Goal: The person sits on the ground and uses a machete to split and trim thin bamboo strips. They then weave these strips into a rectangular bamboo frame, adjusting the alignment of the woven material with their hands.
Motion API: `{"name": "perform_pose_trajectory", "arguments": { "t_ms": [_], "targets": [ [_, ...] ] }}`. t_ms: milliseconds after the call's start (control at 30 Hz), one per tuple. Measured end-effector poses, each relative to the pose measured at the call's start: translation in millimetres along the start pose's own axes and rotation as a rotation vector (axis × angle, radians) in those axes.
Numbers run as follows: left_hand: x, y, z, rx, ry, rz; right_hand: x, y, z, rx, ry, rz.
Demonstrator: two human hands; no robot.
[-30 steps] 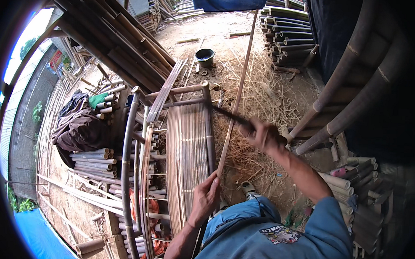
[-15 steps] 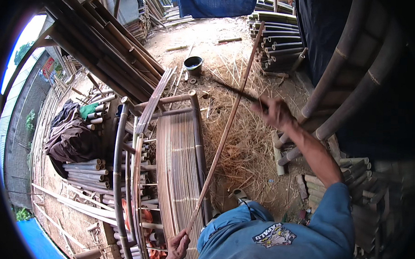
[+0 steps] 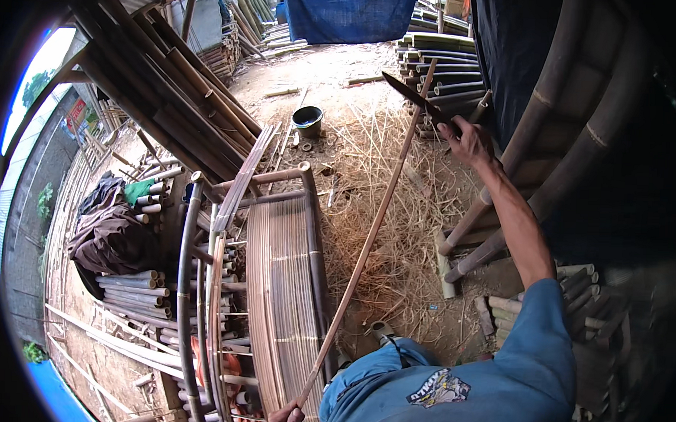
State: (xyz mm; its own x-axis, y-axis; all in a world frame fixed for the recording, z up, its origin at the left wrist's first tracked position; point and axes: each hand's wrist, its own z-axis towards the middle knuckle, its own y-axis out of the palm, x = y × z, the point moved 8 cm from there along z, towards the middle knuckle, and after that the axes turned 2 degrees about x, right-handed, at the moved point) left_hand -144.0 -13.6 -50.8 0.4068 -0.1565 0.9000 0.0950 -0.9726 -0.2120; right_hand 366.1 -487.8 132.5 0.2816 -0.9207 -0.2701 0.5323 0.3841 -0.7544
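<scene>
Out to the right, my right hand [image 3: 470, 145] is closed round the handle of a long dark-bladed knife [image 3: 409, 91]. Its blade crosses the far end of a long, thin bamboo strip [image 3: 366, 257]; whether the two touch I cannot tell. At the lower edge, my left hand [image 3: 287, 417] grips the near end of that strip, which slants away to the upper right. Beside the left hand lies a bamboo bench [image 3: 318, 233] topped with narrow slats [image 3: 279, 283]. More loose strips [image 3: 242, 178] rest along the bench's left side.
Shavings [image 3: 383, 190] cover the ground right of the bench. A black bucket [image 3: 307, 122] stands beyond it. Thick bamboo poles [image 3: 171, 79] lean at the upper left, and cut poles [image 3: 447, 66] are stacked at the far right. A bamboo frame [image 3: 538, 129] rises on my right.
My right hand and the knife have moved up and to the right, toward the strip's far end. The left hand keeps its hold on the near end, lower in view.
</scene>
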Motion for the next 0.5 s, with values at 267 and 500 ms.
{"name": "perform_pose_trajectory", "arguments": {
  "t_ms": [267,500],
  "targets": [
    [-74.9,-36.2,-54.4,0.087,-0.113,-0.047,141.7,-51.1,24.3,0.034,0.789,0.334],
    [92.6,-19.9,88.6,0.175,0.337,0.122,-68.1,91.9,-130.2,-0.420,0.961,1.280]
  ]
}}
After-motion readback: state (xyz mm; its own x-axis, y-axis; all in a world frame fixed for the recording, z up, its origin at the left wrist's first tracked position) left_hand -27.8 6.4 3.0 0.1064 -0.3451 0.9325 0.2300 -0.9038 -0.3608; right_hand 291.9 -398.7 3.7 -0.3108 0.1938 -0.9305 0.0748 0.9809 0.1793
